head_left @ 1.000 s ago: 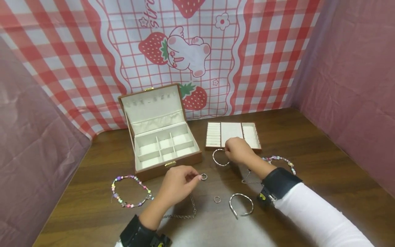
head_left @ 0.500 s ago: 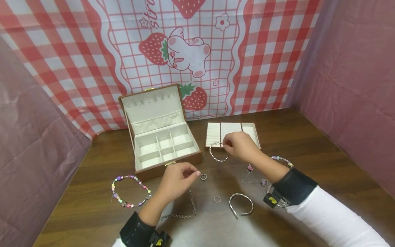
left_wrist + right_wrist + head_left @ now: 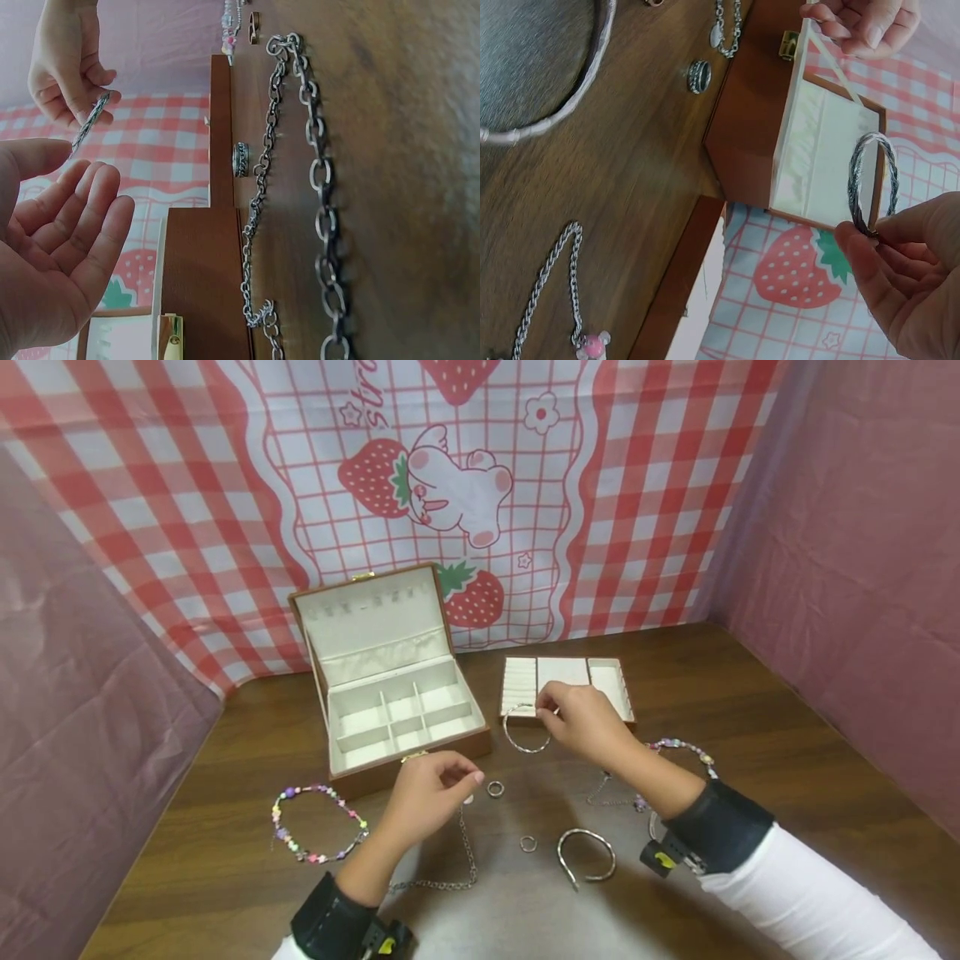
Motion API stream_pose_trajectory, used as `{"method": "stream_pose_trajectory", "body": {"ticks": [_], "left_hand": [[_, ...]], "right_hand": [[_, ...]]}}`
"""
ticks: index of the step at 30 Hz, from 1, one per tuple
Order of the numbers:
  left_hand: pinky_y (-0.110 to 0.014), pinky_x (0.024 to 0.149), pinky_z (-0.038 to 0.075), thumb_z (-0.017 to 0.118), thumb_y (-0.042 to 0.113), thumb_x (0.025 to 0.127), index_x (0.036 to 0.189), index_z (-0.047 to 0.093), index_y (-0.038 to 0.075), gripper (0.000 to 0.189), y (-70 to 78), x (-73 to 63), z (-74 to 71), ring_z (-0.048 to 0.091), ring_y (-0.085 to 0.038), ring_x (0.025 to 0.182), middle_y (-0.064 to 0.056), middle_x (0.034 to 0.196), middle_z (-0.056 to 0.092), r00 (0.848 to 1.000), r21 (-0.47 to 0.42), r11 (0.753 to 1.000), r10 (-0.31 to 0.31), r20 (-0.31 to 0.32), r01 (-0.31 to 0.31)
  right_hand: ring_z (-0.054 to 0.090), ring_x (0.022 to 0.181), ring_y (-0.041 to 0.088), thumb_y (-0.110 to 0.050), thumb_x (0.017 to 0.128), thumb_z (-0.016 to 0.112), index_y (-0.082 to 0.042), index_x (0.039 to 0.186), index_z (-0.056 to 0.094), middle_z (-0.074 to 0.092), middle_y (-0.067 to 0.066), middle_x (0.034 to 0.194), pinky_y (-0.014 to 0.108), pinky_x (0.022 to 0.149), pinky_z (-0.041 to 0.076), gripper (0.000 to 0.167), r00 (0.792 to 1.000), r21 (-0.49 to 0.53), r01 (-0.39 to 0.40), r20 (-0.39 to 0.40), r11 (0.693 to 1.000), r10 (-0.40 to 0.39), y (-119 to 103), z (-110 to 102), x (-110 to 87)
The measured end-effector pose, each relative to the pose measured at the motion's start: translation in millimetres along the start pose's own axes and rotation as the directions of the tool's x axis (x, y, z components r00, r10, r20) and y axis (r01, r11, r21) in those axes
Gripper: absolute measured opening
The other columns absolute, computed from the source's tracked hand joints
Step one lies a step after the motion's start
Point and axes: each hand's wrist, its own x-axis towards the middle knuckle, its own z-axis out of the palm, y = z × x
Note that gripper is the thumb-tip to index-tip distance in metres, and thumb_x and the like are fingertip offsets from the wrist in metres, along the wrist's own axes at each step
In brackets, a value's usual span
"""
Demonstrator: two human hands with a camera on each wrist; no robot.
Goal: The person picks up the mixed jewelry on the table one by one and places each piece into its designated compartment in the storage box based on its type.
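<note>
My right hand (image 3: 585, 718) pinches a silver twisted bangle (image 3: 853, 184) between thumb and fingers. In the head view the bangle hangs over the front edge of a small tray (image 3: 520, 683) with ring rolls and compartments. My left hand (image 3: 427, 797) hovers in front of the jewelry box (image 3: 468, 745), its fingers loosely bent and holding nothing. Just right of its fingertips, apart from them, a thick silver ring (image 3: 496, 790) lies on the table. Below that hand is a silver chain (image 3: 471, 852), partly hidden by the wrist.
A thinner ring (image 3: 528, 844) and an open cuff bangle (image 3: 614, 860) lie near the front. To the left is a colorful bead necklace (image 3: 318, 860). Another bead strand (image 3: 686, 745) and a thin chain (image 3: 600, 800) lie partly behind the right forearm. A checked cloth (image 3: 637, 527) hangs behind.
My right hand has lifted the bangle and brought it slightly left and back toward the tray. My left hand has drawn slightly away from the thick ring.
</note>
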Motion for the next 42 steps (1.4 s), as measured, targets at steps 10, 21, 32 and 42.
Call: {"method": "stream_pose_trajectory", "body": {"ticks": [10,21,32,42], "left_hand": [[-0.025,0.061,0.050,0.072,0.018,0.087,0.087,0.074,0.012,0.006,-2.3,0.6,-1.2,0.058,-0.008,0.065,0.007,0.073,0.067,0.999,-0.023,0.999,-0.037,-0.014,0.036],[-0.039,0.075,0.058,0.070,0.004,0.088,0.117,0.064,-0.008,0.032,-1.7,23.5,1.5,0.071,-0.028,0.079,-0.022,0.095,0.070,0.950,-0.666,0.691,-0.300,0.087,0.279],[-0.032,0.067,0.059,0.068,-0.005,0.086,0.106,0.062,-0.017,0.024,-3.2,23.7,5.1,0.069,-0.015,0.064,-0.019,0.083,0.070,0.935,-0.715,0.635,-0.345,0.077,0.293],[-0.028,0.065,0.058,0.066,-0.007,0.086,0.103,0.062,-0.018,0.020,-4.4,22.3,4.0,0.068,-0.014,0.063,-0.013,0.075,0.070,0.916,-0.771,0.590,-0.400,-0.023,0.238]], "right_hand": [[0.061,0.053,0.012,0.003,0.088,0.065,0.004,0.086,0.065,0.067,0.009,0.073,0.023,0.050,0.053,0.003,0.979,0.336,-0.194,0.128,0.922,0.159,-4.0,2.4,1.5],[0.064,0.055,0.017,0.003,0.087,0.066,0.006,0.089,0.065,0.069,0.013,0.077,0.024,0.051,0.053,0.004,0.981,0.391,-0.172,0.157,0.904,0.119,-18.7,7.7,3.4],[0.062,0.056,0.014,0.002,0.085,0.070,0.002,0.087,0.066,0.069,0.014,0.077,0.025,0.051,0.053,0.005,0.988,0.417,-0.121,0.140,0.901,0.067,-25.4,12.1,4.4],[0.066,0.064,0.022,-0.009,0.088,0.071,0.007,0.103,0.066,0.070,0.011,0.083,0.034,0.059,0.057,0.023,0.958,0.547,-0.275,0.224,0.791,0.178,-27.4,16.8,2.9]]}}
